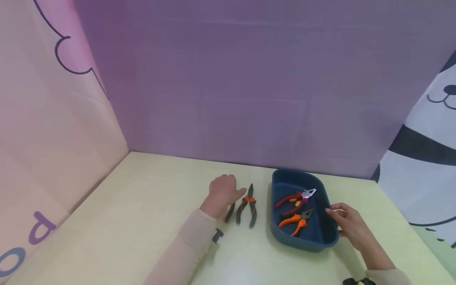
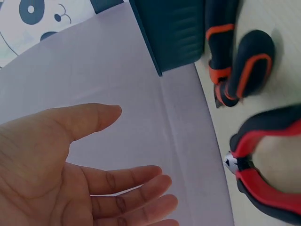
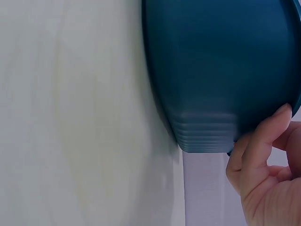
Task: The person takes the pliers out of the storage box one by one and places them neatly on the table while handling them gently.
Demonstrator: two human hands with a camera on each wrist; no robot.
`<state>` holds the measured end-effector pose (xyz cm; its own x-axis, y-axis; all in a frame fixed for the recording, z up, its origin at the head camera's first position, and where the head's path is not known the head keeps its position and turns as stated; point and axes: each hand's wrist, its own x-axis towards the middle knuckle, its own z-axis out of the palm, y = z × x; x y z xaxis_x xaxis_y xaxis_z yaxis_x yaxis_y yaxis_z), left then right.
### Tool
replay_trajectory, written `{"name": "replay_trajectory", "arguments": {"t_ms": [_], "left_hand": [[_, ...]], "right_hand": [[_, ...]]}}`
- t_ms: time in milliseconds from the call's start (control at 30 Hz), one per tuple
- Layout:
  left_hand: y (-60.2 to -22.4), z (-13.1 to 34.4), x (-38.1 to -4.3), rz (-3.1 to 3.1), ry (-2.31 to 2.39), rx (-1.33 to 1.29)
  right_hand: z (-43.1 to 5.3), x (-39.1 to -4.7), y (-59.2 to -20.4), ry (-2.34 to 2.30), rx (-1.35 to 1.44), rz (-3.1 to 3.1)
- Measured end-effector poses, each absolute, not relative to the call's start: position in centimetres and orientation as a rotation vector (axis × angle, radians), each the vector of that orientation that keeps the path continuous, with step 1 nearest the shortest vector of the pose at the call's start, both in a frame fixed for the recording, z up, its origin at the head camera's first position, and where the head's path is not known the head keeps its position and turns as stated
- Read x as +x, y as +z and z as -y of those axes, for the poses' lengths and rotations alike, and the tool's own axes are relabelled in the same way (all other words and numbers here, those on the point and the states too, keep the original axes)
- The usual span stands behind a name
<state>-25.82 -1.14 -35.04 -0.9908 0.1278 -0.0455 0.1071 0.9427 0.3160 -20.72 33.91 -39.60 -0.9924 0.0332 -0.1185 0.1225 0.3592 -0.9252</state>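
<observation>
My left hand (image 1: pixel 222 192) hovers over pliers with red and black handles (image 1: pixel 229 213), whose upper part it hides in the head view. Seen from the left wrist, the thumb and fingers (image 2: pixel 127 179) are spread apart with nothing between them, beside those pliers. Just right of them lie black pliers with orange trim (image 1: pixel 253 208), handles spread. My right hand (image 1: pixel 349 223) grips the right rim of a dark blue bin (image 1: pixel 299 244), thumb at the rim and fingers against the outer wall. In the bin lie red-handled pliers (image 1: pixel 308 193) with a silver head and orange-handled pliers (image 1: pixel 295 218).
The pale wooden table (image 1: pixel 149 198) meets a purple backdrop (image 1: pixel 231 99) close behind the bin. Patterned panels stand at the left and right. A black wrist strap piece (image 1: pixel 218 236) shows by the left sleeve.
</observation>
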Motion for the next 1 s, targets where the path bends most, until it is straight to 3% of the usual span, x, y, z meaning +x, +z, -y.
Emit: {"name": "replay_trajectory", "arguments": {"t_ms": [567, 1000], "left_hand": [[-33.8, -1.8, -24.5, -3.106, 0.501, 0.492], [-32.9, -3.6, -24.1, -3.050, 0.394, 0.526]], "right_hand": [[-34.0, -20.6, -39.4, -1.718, 0.165, -2.523], [-34.0, -20.6, -39.6, -1.757, 0.161, -2.501]]}}
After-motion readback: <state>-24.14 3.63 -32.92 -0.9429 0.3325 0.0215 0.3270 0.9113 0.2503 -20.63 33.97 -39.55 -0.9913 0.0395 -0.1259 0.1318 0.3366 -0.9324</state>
